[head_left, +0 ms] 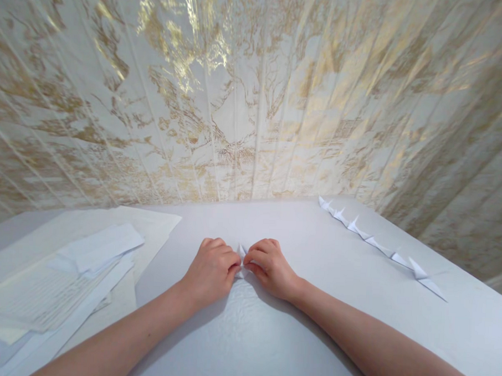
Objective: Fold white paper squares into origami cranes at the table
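Note:
Between my two hands, just above the white table (pixel 245 326), is a small piece of folded white paper (pixel 241 251). One pointed tip of it stands up between the fingers, and a bit shows below them. My left hand (pixel 215 267) pinches it from the left, thumb and fingers pressed together. From the right, my right hand (pixel 271 266) grips it the same way, fingertips almost meeting the left ones. The fingers cover most of the paper, so its full shape is hidden.
A line of several folded white paper figures (pixel 369 240) runs along the table's right side. At the left lies a pile of loose paper sheets (pixel 94 253), some with printed lines. A curtain with a gold pattern (pixel 237 115) hangs behind the table.

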{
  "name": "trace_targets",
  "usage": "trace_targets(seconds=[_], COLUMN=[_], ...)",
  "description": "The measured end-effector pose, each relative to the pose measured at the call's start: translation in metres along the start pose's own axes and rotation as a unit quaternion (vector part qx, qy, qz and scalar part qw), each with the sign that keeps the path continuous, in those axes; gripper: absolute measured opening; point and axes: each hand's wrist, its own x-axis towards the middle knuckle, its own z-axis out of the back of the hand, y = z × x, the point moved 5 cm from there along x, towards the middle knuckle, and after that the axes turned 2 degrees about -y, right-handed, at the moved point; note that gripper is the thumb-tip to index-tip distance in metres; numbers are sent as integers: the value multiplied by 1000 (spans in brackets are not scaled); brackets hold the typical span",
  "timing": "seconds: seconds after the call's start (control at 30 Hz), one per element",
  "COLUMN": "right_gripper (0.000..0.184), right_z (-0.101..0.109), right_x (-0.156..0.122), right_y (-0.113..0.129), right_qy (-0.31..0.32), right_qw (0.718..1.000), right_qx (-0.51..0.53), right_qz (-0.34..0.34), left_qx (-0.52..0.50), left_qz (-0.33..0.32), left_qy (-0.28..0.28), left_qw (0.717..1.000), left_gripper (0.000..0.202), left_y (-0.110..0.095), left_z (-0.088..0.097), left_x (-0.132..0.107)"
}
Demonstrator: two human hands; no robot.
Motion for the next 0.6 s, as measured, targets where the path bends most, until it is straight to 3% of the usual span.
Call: trace_targets(seconds=[0.13, 0.27, 0.47, 0.6], right_gripper=[13, 15, 16, 16], right_z=[1, 2, 3, 3], right_x=[0, 1, 1, 2], right_y=[3, 5, 8, 6], right_qy=[-6, -7, 6, 9], right_qw=[1000, 999, 998, 998], right_qx=[-9, -23, -42, -41], right_qz=[27, 44, 49, 46], left_qx=[-65, -70, -64, -65], left_qz=[40, 15, 7, 16], left_qy=[-37, -90, -24, -14], left_qw=[996, 993, 998, 998], left_gripper=[17, 15, 13, 16], left_y=[17, 26, 22, 23], left_z=[3, 5, -5, -9], left_x=[7, 11, 17, 20])
